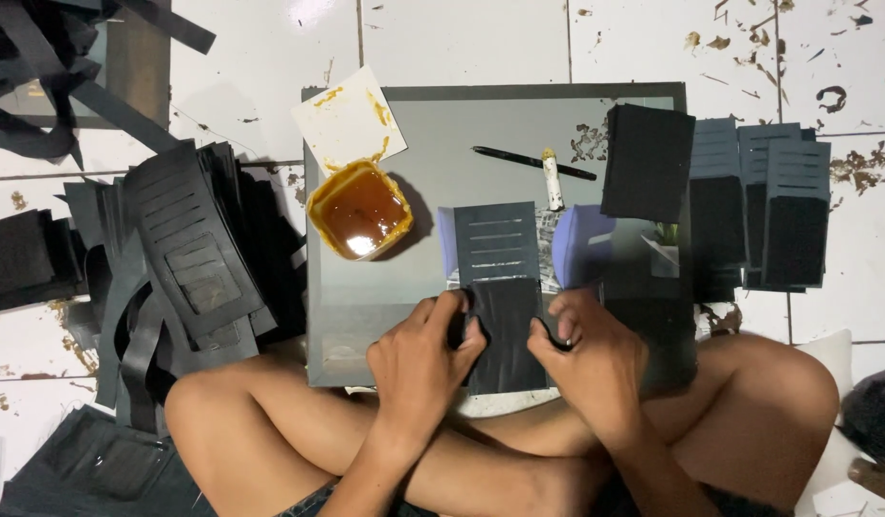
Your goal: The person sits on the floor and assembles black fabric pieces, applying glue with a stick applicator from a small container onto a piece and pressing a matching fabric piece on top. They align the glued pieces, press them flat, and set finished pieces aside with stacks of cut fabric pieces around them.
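A: Where does the black slotted panel (501, 287) lie?

B: On the grey board (366, 316), pinched at its edges by the left hand (421, 356) and right hand (596, 356).

A: The risk?

B: A slip could skew it; the open glue tub (359, 211) nearby could be knocked and spill.

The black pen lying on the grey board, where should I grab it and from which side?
Grip the black pen around its middle, pinching across its thin barrel from above. It lies flat and nearly level on the grey board, open board on both long sides. Its right end sits close to the white stick, so stay left of that.
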